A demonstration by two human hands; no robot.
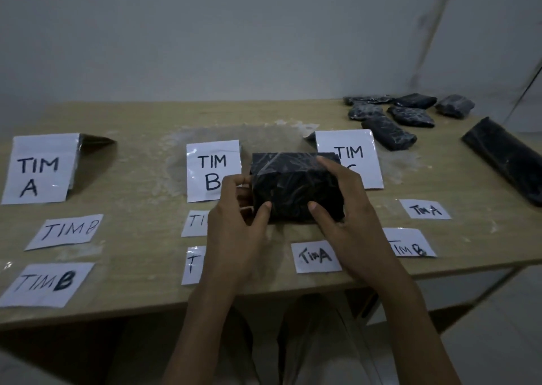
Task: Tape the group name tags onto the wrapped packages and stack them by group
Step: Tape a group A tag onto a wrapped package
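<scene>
"Gripping the wrapped package (296,191) at centre frame, left hand (234,238) and right hand (349,223) curled round its ends."
"Seems untagged; tagging step, probably. Calls for setting down, then taking a label, perhaps the Tim A tag (316,256), lower centre."

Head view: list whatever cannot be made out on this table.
- Head view: the left hand covers the upper tag and lower tag past "TI" and "T".
- The held package and right hand hide the standing sign's lower letter.
- The long dark bundle is cut by the right edge.
</scene>
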